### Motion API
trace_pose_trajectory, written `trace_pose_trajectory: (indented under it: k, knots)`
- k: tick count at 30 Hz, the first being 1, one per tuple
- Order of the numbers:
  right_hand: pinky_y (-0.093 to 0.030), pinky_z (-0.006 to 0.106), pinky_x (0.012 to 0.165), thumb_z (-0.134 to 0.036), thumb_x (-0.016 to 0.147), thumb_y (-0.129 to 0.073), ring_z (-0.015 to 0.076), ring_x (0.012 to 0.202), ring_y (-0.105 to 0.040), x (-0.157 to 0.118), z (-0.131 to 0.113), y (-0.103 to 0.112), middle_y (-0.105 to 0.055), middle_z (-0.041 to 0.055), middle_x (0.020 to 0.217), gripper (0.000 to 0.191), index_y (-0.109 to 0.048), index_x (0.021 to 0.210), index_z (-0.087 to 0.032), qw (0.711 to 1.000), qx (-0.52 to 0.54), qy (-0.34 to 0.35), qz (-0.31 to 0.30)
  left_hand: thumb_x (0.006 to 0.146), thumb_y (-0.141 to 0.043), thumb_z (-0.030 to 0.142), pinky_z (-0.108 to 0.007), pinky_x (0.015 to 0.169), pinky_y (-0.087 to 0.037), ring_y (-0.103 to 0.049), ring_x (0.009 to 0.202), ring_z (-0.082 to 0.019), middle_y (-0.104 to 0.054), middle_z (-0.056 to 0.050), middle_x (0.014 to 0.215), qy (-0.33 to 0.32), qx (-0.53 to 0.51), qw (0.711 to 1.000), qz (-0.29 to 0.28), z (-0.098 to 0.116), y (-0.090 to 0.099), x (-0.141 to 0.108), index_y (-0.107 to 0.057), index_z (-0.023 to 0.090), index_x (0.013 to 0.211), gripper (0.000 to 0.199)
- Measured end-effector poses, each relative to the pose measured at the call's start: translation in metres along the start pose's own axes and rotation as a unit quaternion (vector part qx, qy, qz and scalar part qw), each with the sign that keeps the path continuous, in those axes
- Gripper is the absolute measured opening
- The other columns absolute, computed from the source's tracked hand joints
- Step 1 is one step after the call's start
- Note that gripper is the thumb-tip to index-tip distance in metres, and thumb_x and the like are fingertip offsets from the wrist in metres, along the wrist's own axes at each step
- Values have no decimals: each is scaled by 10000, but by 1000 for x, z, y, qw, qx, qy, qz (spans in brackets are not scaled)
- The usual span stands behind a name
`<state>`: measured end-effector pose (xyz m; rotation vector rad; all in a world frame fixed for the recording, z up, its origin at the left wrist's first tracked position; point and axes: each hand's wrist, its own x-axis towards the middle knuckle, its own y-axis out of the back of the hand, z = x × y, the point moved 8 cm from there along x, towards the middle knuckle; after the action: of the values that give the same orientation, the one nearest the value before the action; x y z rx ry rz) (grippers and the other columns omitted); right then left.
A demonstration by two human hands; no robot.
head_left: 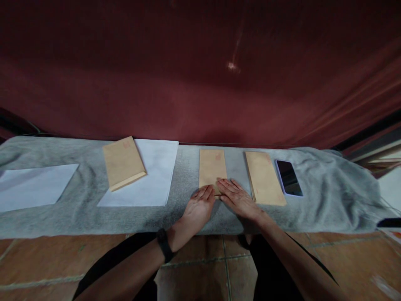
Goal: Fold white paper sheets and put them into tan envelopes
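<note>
a grey cloth (184, 175) ran between a dark red backdrop (156, 104) and tiled floor (194, 278). a tilted envelope bundle (123, 161) overlapped white sheets (158, 167); an envelope stack (265, 177) lay beside a phone (288, 178). the middle envelope (212, 165) lay between them, its near end partly hidden by left hand (199, 205) and right hand (237, 198), fingers flat, nearly together.
</note>
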<state>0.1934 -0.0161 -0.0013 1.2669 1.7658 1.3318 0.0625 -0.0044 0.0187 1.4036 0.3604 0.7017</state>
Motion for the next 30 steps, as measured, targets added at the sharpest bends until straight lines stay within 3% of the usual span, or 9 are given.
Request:
trace_pose_trajectory:
  k: [8, 15, 21, 30]
  knots:
    - [-242, 474, 1280, -297, 1071, -358, 188, 1501, -370, 2, -2, 2, -394, 57, 1624, 500, -396, 1564, -220, 1000, 0, -17, 12, 906, -485, 25, -358, 1078, -494, -614, 1277, -222, -671, -115, 1364, 16, -11, 1000, -5, -8, 2, 4, -629, 149, 1320, 456]
    - [-225, 466, 1282, -254, 1063, -320, 190, 1513, -347, 3, -4, -1, -352, 54, 1644, 516, -382, 1573, -215, 999, -14, -34, 10, 947, -438, 58, -380, 1064, -490, -601, 1278, -229, -665, -103, 1363, 1, 44, 999, 13, -3, 3, 4, -601, 169, 1332, 432]
    - [-200, 447, 1289, -315, 1071, -304, 191, 1544, -271, 3, 2, -7, -274, 63, 1673, 544, -322, 1598, -181, 998, -35, -50, -13, 960, -410, 76, -405, 1076, -471, -580, 1296, -244, -618, -137, 1418, -8, 55, 998, 9, -1, -5, 8, -537, 140, 1393, 455]
    - [-152, 433, 1296, -473, 1083, -211, 183, 1564, -197, 17, 25, -7, -232, 65, 1685, 620, -231, 1625, -171, 994, -35, -100, -24, 1031, -365, 250, -434, 1238, -287, -394, 1483, -254, -473, -171, 1561, -23, 5, 1000, -4, -2, -14, 24, -458, 77, 1463, 475]
